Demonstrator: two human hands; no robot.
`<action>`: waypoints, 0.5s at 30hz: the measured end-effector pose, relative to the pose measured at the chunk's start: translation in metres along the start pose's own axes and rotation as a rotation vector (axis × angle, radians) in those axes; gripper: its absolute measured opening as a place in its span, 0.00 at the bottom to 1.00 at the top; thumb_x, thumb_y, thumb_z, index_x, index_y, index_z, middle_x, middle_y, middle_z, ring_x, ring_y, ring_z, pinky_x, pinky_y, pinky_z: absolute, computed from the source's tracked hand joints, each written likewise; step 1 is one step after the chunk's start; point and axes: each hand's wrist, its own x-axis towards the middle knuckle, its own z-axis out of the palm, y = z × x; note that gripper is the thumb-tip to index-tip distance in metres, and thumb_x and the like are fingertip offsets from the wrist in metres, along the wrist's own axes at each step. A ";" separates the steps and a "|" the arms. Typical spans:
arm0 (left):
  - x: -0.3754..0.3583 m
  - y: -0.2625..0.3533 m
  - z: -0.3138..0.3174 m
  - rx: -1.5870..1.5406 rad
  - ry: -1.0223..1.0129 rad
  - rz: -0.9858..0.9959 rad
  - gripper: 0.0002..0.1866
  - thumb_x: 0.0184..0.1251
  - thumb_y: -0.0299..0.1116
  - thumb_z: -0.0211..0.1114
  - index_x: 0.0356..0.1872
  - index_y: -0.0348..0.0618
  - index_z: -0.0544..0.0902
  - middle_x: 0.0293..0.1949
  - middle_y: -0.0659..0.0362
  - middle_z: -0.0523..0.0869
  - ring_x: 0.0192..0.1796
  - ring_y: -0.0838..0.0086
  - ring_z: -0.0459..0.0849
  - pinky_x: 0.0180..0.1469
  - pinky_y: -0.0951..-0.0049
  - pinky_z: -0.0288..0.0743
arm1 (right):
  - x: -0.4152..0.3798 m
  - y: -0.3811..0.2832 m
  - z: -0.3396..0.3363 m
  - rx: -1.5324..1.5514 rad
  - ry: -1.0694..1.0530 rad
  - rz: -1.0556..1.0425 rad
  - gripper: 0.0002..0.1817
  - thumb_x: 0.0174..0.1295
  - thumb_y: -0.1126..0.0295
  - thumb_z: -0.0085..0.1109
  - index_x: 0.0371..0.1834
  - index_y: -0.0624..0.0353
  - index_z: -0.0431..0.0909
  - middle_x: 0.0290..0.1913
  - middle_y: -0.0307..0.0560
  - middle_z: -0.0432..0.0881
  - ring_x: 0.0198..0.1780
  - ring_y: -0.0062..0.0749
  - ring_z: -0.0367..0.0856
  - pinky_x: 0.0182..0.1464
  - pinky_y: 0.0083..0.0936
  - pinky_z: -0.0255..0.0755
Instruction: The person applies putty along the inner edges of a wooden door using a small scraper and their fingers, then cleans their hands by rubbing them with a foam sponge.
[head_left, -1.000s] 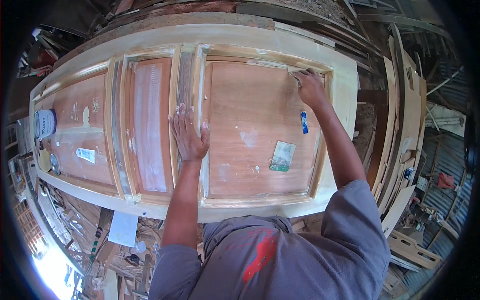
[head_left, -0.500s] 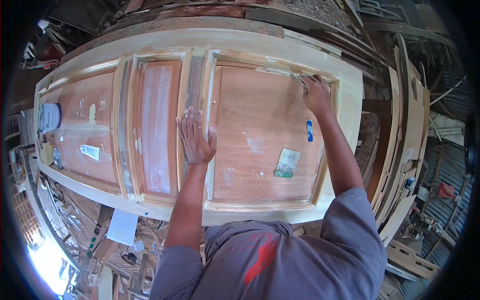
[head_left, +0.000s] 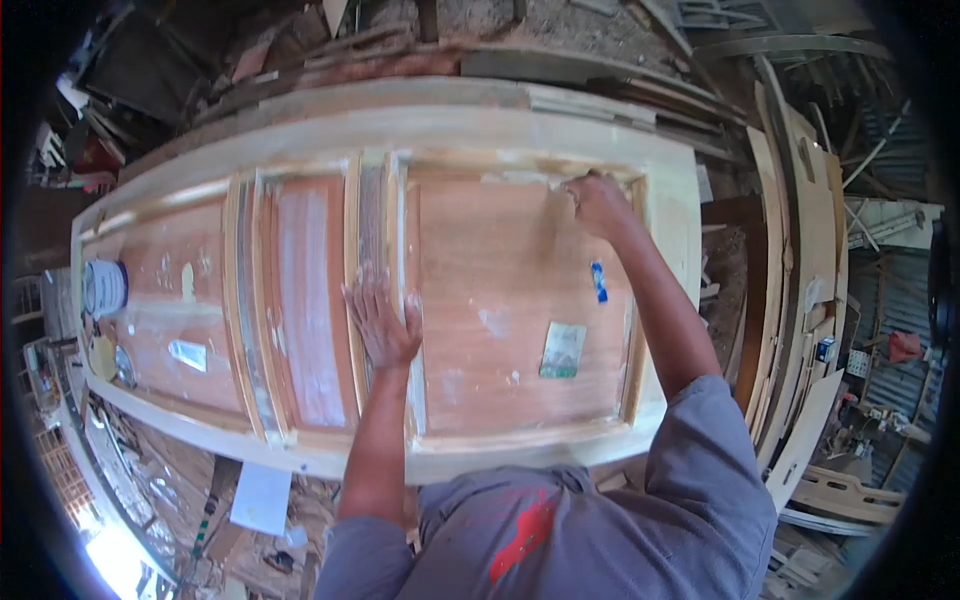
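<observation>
A large wooden panelled door lies flat in front of me. My left hand rests spread, with whitish smears on its fingers, on the frame strip between the middle and right panels. Near the far inner edge of the right panel, my right hand is closed round a small thin tool, blurred and mostly hidden by the fingers. On that panel lie a blue strip and a pale and green packet. Pale filler marks show along the moulding.
A white tub, a round lid and a white and silver packet are on the left panel. Long boards stand at the right. Beyond the near edge lies a white sheet among scraps.
The whole view has shifted, with the door lower in it. My right hand has moved a little left along the far moulding. My left hand remains spread on the frame.
</observation>
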 end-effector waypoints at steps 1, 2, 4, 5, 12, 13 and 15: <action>-0.002 -0.003 0.002 0.009 0.001 -0.001 0.32 0.74 0.44 0.62 0.74 0.38 0.73 0.79 0.40 0.69 0.83 0.44 0.63 0.86 0.33 0.44 | 0.007 0.003 -0.008 -0.021 -0.092 0.045 0.18 0.55 0.78 0.57 0.46 0.57 0.91 0.48 0.60 0.90 0.58 0.57 0.84 0.66 0.52 0.73; -0.001 -0.002 0.001 0.000 -0.001 0.002 0.32 0.74 0.44 0.62 0.74 0.38 0.72 0.79 0.40 0.68 0.83 0.44 0.63 0.86 0.33 0.44 | 0.009 0.001 -0.015 -0.005 -0.045 0.058 0.19 0.55 0.79 0.57 0.49 0.57 0.91 0.49 0.64 0.89 0.58 0.60 0.84 0.65 0.53 0.74; -0.003 -0.003 -0.001 -0.014 -0.013 0.004 0.33 0.73 0.43 0.62 0.75 0.38 0.72 0.80 0.40 0.68 0.83 0.44 0.62 0.86 0.32 0.43 | 0.006 -0.003 -0.015 0.022 0.074 0.052 0.21 0.54 0.79 0.58 0.51 0.57 0.91 0.50 0.66 0.89 0.59 0.62 0.83 0.65 0.53 0.75; -0.002 -0.004 0.000 -0.021 -0.024 0.002 0.33 0.73 0.43 0.63 0.75 0.38 0.71 0.80 0.40 0.68 0.83 0.43 0.62 0.86 0.32 0.42 | 0.005 -0.001 -0.007 0.028 0.144 0.034 0.22 0.54 0.80 0.58 0.52 0.57 0.91 0.49 0.64 0.89 0.59 0.62 0.83 0.65 0.54 0.74; 0.000 0.003 -0.006 -0.005 -0.040 -0.024 0.32 0.73 0.43 0.62 0.74 0.37 0.72 0.79 0.38 0.68 0.83 0.43 0.62 0.86 0.32 0.43 | -0.010 -0.025 0.005 0.030 0.295 0.015 0.23 0.54 0.80 0.62 0.55 0.57 0.87 0.52 0.49 0.90 0.61 0.48 0.81 0.67 0.48 0.71; -0.001 0.003 -0.005 -0.011 -0.042 -0.027 0.32 0.73 0.43 0.62 0.74 0.37 0.72 0.79 0.38 0.68 0.83 0.43 0.62 0.86 0.32 0.43 | -0.011 -0.025 0.007 0.026 0.321 0.015 0.23 0.53 0.80 0.62 0.56 0.57 0.87 0.52 0.48 0.90 0.61 0.47 0.81 0.67 0.48 0.71; 0.000 0.003 -0.003 -0.016 -0.041 -0.024 0.32 0.73 0.43 0.62 0.74 0.37 0.72 0.78 0.38 0.69 0.83 0.43 0.62 0.86 0.32 0.43 | -0.011 -0.028 0.012 0.046 0.367 -0.013 0.22 0.54 0.80 0.62 0.54 0.57 0.86 0.51 0.48 0.90 0.60 0.47 0.81 0.67 0.47 0.70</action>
